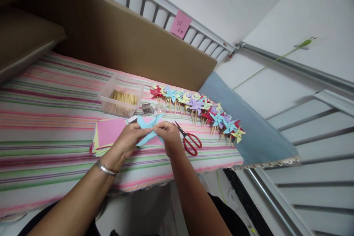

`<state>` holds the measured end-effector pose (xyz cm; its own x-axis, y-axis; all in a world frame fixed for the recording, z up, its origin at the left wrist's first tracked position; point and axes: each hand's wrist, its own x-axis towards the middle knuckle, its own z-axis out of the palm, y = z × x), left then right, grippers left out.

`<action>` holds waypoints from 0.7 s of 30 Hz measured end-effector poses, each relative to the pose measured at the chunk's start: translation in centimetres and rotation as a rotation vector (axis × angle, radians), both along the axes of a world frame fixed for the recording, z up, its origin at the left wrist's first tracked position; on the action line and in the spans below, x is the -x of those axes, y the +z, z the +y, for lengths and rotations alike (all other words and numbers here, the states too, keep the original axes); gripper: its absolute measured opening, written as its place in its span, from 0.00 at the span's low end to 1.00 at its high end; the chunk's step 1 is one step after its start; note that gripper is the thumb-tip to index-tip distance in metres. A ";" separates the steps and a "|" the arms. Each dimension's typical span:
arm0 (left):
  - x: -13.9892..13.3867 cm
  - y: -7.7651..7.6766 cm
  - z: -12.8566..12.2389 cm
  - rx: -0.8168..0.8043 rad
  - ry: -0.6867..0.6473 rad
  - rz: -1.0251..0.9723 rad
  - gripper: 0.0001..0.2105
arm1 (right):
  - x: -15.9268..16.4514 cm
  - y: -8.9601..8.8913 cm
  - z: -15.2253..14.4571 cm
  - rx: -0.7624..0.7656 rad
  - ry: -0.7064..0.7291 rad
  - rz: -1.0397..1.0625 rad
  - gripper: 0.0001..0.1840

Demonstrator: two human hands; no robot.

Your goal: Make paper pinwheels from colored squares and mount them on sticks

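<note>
A light-blue paper pinwheel (pixel 144 140) is held between my hands above the striped cloth. My left hand (pixel 128 138) grips it from the left, thumb across its middle. From the right, my right hand (pixel 169 136) pinches at its centre, where a small pale spot shows; whether that is a pin, I cannot make out. Just right of my right hand lie scissors (pixel 191 143) with red handles. A stack of coloured paper squares (pixel 110 132), pink on top, sits left of my left hand. Behind the pinwheel is a small box of tiny metal pieces (pixel 148 109).
A clear plastic box (pixel 120 96) of thin wooden sticks stands further back. Several finished pinwheels (pixel 195 105) on sticks lie in a row at the right. A brown board (pixel 124 33) rises along the back, before a white railing with a pink note (pixel 181 24).
</note>
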<state>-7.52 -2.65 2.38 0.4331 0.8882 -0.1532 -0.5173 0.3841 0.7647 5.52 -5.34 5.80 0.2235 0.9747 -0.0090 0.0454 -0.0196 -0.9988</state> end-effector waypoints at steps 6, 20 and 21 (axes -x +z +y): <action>0.1 0.1 0.0 0.013 0.017 -0.011 0.13 | 0.0 -0.5 0.2 -0.017 0.005 0.013 0.05; -0.2 0.6 -0.3 -0.007 0.040 -0.036 0.13 | 0.4 -0.3 0.1 -0.105 0.042 -0.039 0.09; -0.3 0.6 -0.3 -0.016 0.059 -0.031 0.13 | 0.3 -0.2 -0.1 -0.111 0.058 -0.064 0.09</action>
<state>-7.27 -2.94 3.02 0.3843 0.9146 -0.1257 -0.5623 0.3399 0.7538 5.23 -5.41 5.56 0.1637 0.9802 0.1118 0.1074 0.0949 -0.9897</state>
